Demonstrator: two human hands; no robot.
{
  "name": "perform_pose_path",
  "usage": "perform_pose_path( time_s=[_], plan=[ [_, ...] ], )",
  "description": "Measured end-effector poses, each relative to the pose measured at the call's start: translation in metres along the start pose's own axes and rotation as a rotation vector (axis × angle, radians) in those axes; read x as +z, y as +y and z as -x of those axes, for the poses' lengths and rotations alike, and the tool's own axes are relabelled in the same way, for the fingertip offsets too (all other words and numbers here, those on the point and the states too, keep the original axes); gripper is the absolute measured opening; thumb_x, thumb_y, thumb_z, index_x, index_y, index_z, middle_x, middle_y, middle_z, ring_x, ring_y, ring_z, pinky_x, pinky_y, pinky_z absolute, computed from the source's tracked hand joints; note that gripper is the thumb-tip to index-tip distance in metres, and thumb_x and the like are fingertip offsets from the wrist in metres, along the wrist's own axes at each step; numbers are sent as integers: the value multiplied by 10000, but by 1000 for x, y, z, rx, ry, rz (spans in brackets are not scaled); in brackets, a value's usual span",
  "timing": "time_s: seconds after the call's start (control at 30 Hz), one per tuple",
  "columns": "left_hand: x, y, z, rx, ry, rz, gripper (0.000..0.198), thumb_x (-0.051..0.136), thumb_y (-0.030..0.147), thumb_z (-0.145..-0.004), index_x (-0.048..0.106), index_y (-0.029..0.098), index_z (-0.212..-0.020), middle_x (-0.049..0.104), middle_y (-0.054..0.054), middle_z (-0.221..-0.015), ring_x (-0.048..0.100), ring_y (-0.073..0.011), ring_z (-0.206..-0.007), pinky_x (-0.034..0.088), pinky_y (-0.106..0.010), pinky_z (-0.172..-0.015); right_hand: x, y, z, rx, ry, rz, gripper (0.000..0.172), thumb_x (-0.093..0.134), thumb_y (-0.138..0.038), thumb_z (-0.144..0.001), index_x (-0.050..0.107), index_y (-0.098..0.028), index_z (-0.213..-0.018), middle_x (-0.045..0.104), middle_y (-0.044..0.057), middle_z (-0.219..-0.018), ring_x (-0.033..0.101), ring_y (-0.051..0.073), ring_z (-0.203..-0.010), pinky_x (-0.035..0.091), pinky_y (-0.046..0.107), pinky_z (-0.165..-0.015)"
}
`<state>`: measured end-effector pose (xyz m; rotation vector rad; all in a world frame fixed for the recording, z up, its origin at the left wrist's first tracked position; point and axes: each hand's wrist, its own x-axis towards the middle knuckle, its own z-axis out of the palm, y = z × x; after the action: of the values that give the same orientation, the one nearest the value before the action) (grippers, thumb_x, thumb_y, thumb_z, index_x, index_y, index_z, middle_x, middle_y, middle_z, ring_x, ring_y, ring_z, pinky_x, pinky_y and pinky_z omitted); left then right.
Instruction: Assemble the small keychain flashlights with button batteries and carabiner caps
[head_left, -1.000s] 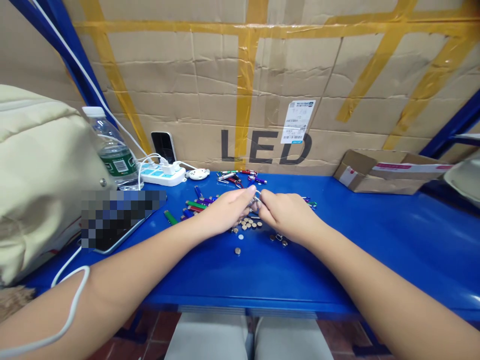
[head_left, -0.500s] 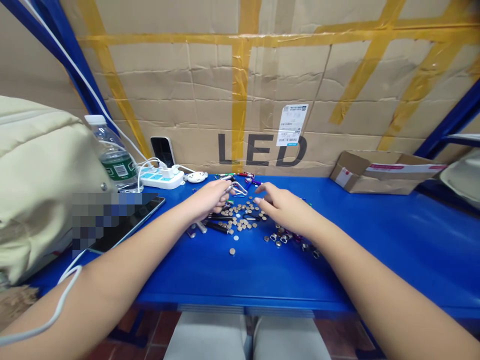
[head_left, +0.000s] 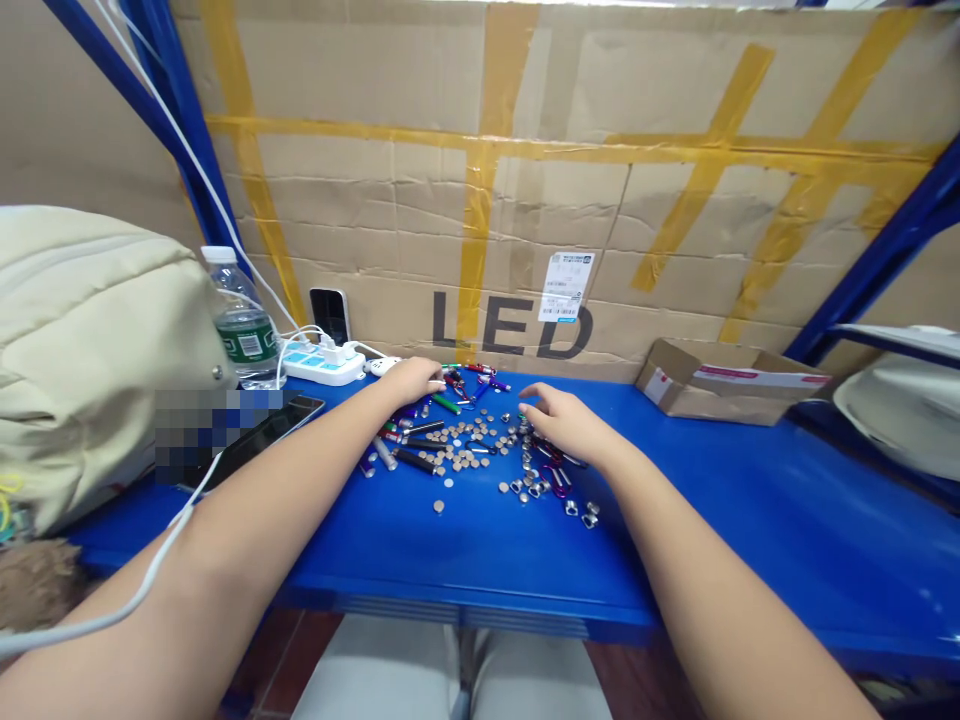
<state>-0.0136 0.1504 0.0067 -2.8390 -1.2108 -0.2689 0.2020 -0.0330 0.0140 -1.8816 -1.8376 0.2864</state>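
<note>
My left hand (head_left: pixel 412 379) reaches to the far side of the blue table (head_left: pixel 480 560), its fingers curled over a cluster of small coloured keychain torches (head_left: pixel 457 378); what it holds, if anything, is hidden. My right hand (head_left: pixel 559 419) lies palm down with fingers spread over small metal caps (head_left: pixel 536 485) and coloured clips. Between the hands lies a scatter of button cell batteries (head_left: pixel 459 450). Dark torch barrels (head_left: pixel 412 458) lie just left of the batteries.
A beige bag (head_left: pixel 90 350), a water bottle (head_left: pixel 241 322), a phone (head_left: pixel 262 430) and a white power strip (head_left: pixel 324 364) with cables stand at the left. A taped cardboard wall marked LED (head_left: pixel 510 325) closes the back. A small open carton (head_left: pixel 727 382) sits at the right.
My hands, joined over one small part a second ago, have separated. The left hand went to the far torches, the right hand spread flat. The camera tilted up.
</note>
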Motion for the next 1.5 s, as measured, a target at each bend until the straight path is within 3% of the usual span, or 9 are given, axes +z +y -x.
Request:
perform_pose_path(
  time_s=[0.13,0.27,0.4,0.57,0.73,0.87,1.07,1.27,1.5],
  plan=[
    [3,-14,2,31,2,26,290,538,399,-827,689,200,-972,700,-58,-1018,610,-209,-943,418,-253,-801,0,4,-1,-25,-50,-10,329,444,-380,-906,565,-175,-1132,660,66,-838,602,165,-745,446,276,-684],
    [-9,-17,15,51,56,9,292,522,357,-841,685,196,-1023,683,-80,-1088,599,-227,-1000,409,-284,-853,-3,0,2,-42,-94,-27,335,438,-382,-904,565,-162,-1121,653,53,-800,580,151,-672,437,272,-631],
    [-20,-4,32,214,12,66,281,557,315,-834,669,217,-1072,680,-65,-1101,604,-214,-1003,406,-282,-864,-4,-7,5,-66,-113,-16,315,442,-374,-900,586,-163,-1085,645,37,-763,565,142,-652,423,263,-621],
    [-13,20,33,367,-23,91,268,587,261,-823,669,226,-1076,667,-71,-1131,585,-221,-1047,392,-302,-901,1,-13,5,-154,-83,2,281,472,-366,-879,626,-178,-1021,629,10,-734,550,139,-647,399,254,-598],
    [-19,28,40,344,31,94,131,585,227,-814,687,197,-891,670,-71,-995,588,-208,-972,401,-299,-871,7,-18,5,-285,-37,107,174,558,-247,-820,670,-173,-930,638,55,-894,571,174,-855,435,308,-788],
    [-37,37,72,261,127,253,213,555,298,-837,636,179,-993,663,-71,-1003,593,-197,-903,418,-300,-826,10,-19,6,-304,-59,156,131,595,-196,-788,692,-189,-876,612,84,-1057,531,210,-1027,407,387,-922],
    [-38,56,98,213,91,602,215,583,337,-813,579,170,-949,668,-37,-873,596,-136,-733,448,-239,-694,12,-17,7,-299,-138,157,124,592,-212,-781,701,-210,-841,598,75,-1116,519,224,-1076,396,405,-961],
    [-26,61,97,256,-39,679,184,608,302,-785,584,172,-914,671,-29,-832,605,-135,-714,445,-223,-645,17,-18,7,-268,-137,175,122,597,-265,-797,693,-210,-847,609,84,-1108,535,234,-1068,412,399,-958],
    [-28,60,99,272,-19,690,206,619,303,-779,588,168,-932,672,-44,-871,617,-149,-772,456,-237,-683,24,-18,3,-253,-131,202,78,605,-215,-783,679,-193,-794,627,82,-1054,565,225,-1023,430,399,-942]
  ],
)
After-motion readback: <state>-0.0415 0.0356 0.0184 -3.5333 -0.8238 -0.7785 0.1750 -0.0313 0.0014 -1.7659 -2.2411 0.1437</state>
